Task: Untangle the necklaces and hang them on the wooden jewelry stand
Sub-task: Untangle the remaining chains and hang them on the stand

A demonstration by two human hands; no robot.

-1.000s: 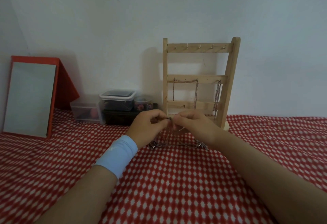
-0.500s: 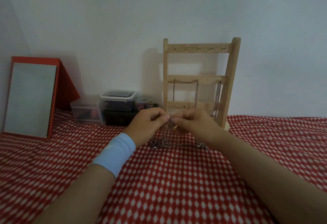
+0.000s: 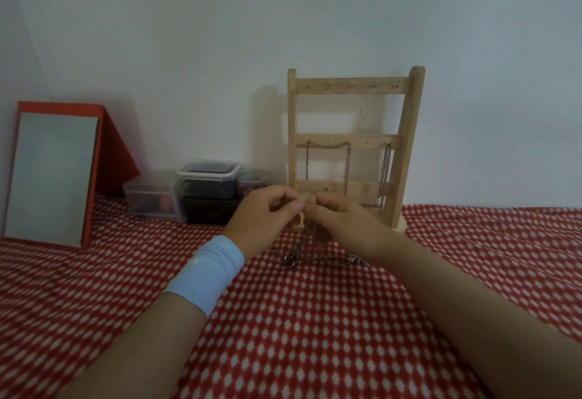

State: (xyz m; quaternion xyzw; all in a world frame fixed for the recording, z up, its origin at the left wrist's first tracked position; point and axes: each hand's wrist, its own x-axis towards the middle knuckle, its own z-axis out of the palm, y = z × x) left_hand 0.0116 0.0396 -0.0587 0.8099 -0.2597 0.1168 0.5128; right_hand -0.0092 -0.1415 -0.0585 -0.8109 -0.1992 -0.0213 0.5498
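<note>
Two pinches, left hand (image 3: 261, 220) and right hand (image 3: 345, 225), are closed on the necklaces (image 3: 291, 260) toward twelve o'clock, where strands should be eased apart slowly.

One view only: a wide-angle cam on the person's head, looking fwd and down. Both forearms enter from the bottom edge and meet near centre frame. There the left hand (image 3: 264, 219) and right hand (image 3: 343, 225) pinch the necklaces (image 3: 291, 260), so the cam sits close, above and behind them. The red checked cloth (image 3: 315, 335) fills the lower half and the white wall (image 3: 283, 20), approx. facing the cam, fills the upper half. The wooden jewelry stand (image 3: 352, 146) is just right of centre, behind the hands. The red-framed board (image 3: 50, 178) is at the left edge, mid-height.
</note>
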